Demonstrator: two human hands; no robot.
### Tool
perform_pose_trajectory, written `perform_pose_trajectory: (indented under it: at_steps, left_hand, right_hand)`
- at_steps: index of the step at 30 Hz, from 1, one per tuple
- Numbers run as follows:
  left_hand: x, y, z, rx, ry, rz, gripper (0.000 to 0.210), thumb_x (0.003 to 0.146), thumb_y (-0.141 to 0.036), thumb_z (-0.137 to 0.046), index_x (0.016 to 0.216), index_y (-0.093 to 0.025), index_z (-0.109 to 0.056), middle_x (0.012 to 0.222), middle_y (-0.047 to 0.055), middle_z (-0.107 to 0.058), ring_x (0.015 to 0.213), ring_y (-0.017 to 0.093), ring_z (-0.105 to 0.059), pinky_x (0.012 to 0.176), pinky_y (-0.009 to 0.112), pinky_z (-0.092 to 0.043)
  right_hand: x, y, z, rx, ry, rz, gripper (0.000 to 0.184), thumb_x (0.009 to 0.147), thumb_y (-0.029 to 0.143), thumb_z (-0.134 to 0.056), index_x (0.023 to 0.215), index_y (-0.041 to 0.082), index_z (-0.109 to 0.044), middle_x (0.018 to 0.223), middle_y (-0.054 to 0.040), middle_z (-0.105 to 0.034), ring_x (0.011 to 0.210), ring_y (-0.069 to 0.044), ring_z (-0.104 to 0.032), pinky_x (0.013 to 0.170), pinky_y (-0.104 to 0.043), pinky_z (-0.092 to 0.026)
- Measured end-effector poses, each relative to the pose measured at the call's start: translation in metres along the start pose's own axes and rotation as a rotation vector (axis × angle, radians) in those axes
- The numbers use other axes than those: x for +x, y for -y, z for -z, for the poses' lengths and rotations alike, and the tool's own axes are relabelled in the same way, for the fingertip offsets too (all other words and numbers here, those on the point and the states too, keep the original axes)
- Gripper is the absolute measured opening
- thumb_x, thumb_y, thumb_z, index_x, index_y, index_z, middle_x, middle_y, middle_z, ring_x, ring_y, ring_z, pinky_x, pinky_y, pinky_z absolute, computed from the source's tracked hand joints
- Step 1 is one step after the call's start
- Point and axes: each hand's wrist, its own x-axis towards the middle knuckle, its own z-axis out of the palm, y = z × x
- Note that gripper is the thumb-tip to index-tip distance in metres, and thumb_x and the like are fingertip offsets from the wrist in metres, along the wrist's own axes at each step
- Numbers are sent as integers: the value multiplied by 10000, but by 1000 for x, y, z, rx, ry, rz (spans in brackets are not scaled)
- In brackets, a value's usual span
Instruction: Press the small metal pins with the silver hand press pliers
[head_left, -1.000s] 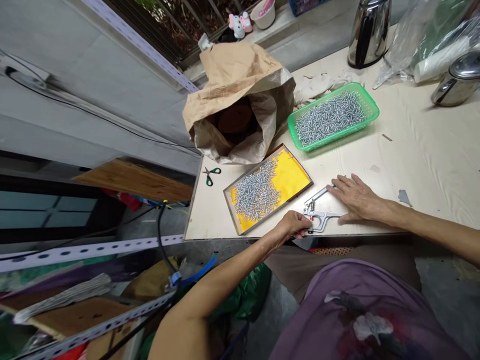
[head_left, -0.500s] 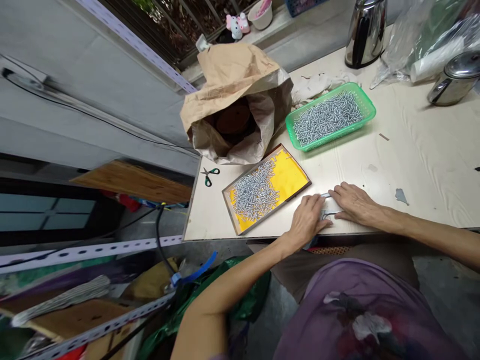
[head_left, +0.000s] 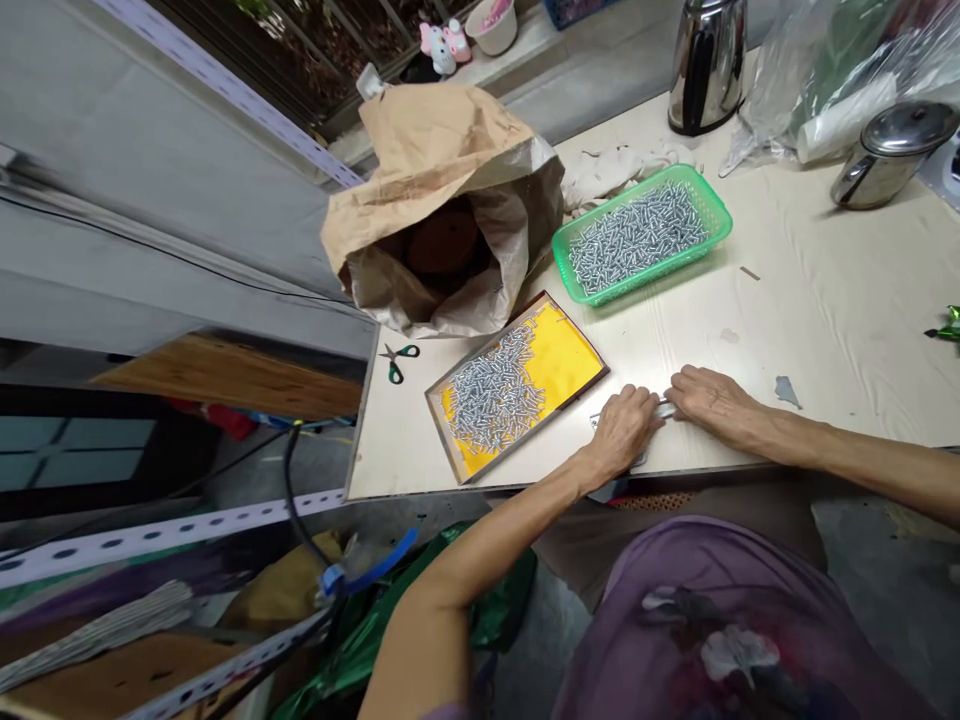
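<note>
Close to the near edge of the pale wooden tabletop (head_left: 825, 300), the left hand (head_left: 626, 430) curls over a slim, silvery metal piece (head_left: 664, 409), and the right hand (head_left: 709, 402) closes on its other end; the fingers hide most of it. Uneven pressure from either hand could make it twist, pinch a finger or skid over that edge. Just left lies a shallow, yellow-lined rectangular tray (head_left: 566, 360), heaped with small silvery metal pins (head_left: 495, 395); its lowest corner nearly reaches the near edge, so a bump from the left forearm might spill them. Farther back, a green plastic basket (head_left: 718, 213) holds more pins.
</note>
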Motion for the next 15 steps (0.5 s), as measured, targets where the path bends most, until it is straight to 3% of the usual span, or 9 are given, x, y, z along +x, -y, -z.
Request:
perform_pose_trajectory:
  at_steps: [3, 6, 10, 13, 15]
  left_hand:
    - [5, -2, -6, -7, -23, 43, 152, 976, -259, -445, 932, -175, -564, 920, 82, -592, 960, 227, -552, 770, 328, -476]
    - [2, -2, -10, -22, -75, 55, 144, 959, -279, -493, 1026, -170, -561, 943, 82, -609, 956, 227, -569, 789, 338, -499]
    - [-13, -12, -24, -28, -244, 60, 359, 942, -288, -523, 1247, -104, -485, 1232, 184, -586, 1132, 279, -561, 938, 416, -499]
    - [-25, -32, -44, -79, -361, 14, 357, 963, -233, -454, 1284, -78, -478, 1383, 230, -505, 1332, 311, -452, 1075, 476, -423]
    - [-29, -46, -55, -160, -382, -47, 363, 976, -248, -422, 1300, -93, -481, 1381, 216, -523, 1363, 296, -434, 1106, 490, -403]
  right_hand:
    - [1, -4, -6, 24, -32, 10, 225, 941, 132, -447, 802, 160, -622, 801, -87, -622, 789, -212, -520, 706, -319, -370]
    - [-3, -11, -8, 98, -88, 13, 194, 949, 222, -476, 887, 143, -642, 849, -104, -619, 820, -222, -516, 725, -325, -378]
    - [-6, -28, -5, 198, -73, 116, 370, 898, 411, -578, 1125, 123, -624, 985, -131, -628, 876, -243, -525, 763, -343, -398]
    - [3, -40, -2, 151, -57, 55, 275, 932, 321, -516, 1057, 116, -651, 986, -142, -642, 874, -244, -523, 770, -347, -385]
    - [14, -45, 0, 107, -60, -24, 220, 940, 237, -480, 948, 125, -669, 932, -133, -650, 854, -234, -514, 756, -336, -369]
